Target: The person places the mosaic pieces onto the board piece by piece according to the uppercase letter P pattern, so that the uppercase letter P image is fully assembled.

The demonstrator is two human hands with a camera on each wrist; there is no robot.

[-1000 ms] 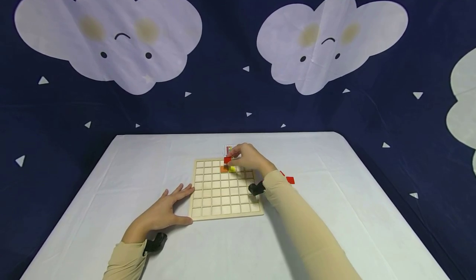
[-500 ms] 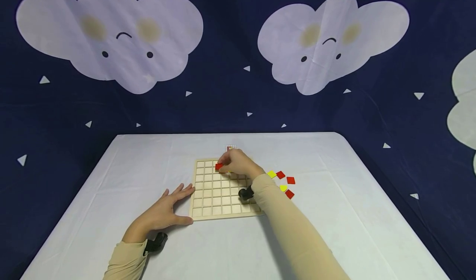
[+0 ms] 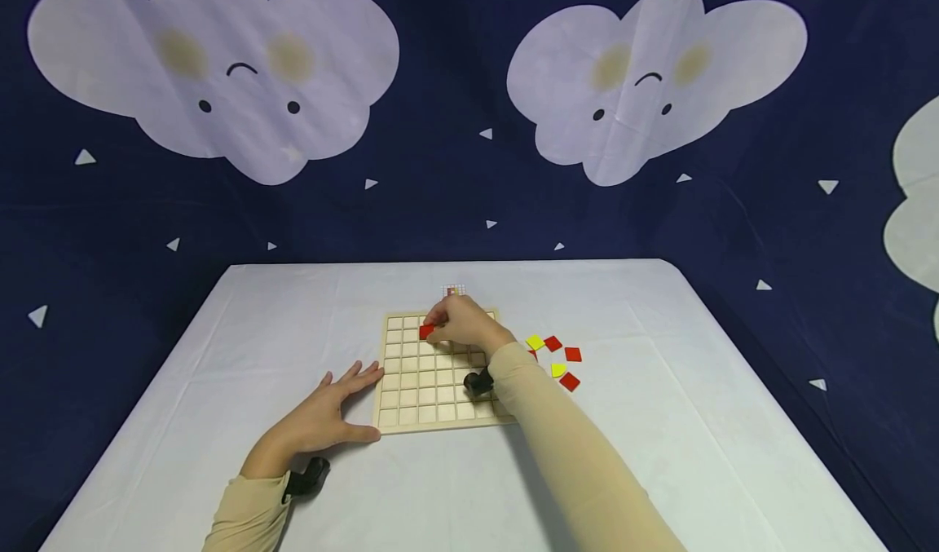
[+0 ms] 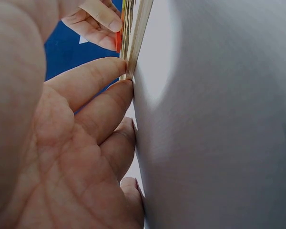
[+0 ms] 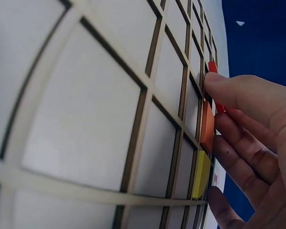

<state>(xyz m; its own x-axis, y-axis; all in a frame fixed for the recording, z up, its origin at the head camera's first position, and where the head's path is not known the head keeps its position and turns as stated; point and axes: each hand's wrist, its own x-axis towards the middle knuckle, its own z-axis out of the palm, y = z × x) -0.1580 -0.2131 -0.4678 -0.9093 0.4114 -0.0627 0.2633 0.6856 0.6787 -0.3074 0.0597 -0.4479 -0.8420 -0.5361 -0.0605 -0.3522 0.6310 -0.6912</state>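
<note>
My right hand (image 3: 469, 324) pinches a red square tile (image 3: 425, 333) between thumb and fingers, over the upper part of a wooden grid board (image 3: 428, 390). In the right wrist view, the red tile (image 5: 213, 67) stands tilted at the cells, just beyond an orange tile (image 5: 207, 128). A yellow tile (image 5: 200, 174) sits beside the orange one on the grid. With fingers spread, my left hand (image 3: 315, 421) touches the board's left edge with fingertips and thumb. The left wrist view has its fingertips (image 4: 120, 67) against the board's side.
Right of the board lie several loose tiles, among them a yellow tile (image 3: 558, 369) and a red tile (image 3: 573, 355). A small printed grid card (image 3: 455, 289) lies behind the board, partly covered by my right hand. White cloth covers the table (image 3: 660, 454).
My right hand has moved left and down with the red tile, from above the board's top edge to the upper cells. My left hand has stayed in place.
</note>
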